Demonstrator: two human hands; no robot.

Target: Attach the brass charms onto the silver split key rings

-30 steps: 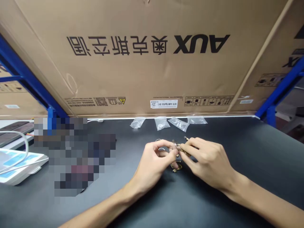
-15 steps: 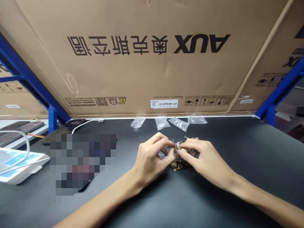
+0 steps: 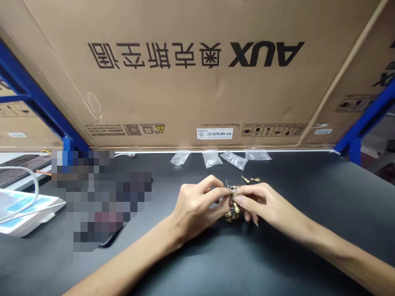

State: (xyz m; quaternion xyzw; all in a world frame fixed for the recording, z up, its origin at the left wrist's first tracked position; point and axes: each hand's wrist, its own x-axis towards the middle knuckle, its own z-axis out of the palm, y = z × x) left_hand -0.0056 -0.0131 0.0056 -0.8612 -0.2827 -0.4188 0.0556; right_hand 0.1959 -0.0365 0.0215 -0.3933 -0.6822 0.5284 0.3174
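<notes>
Two-handed pinch, mid-table: left hand (image 3: 197, 205) and right hand (image 3: 262, 201) closed fingertip to fingertip on a small brass-coloured metal charm with a wire ring (image 3: 233, 190), just above the black tabletop (image 3: 308, 205). Seemingly mid-way through joining ring and charm (detail too small to confirm). Calls next for steady fingertips and fine alignment. Loose brass gourd-shaped charms (image 3: 246, 179) just beyond; four clear plastic bags (image 3: 211, 158) at the far edge.
</notes>
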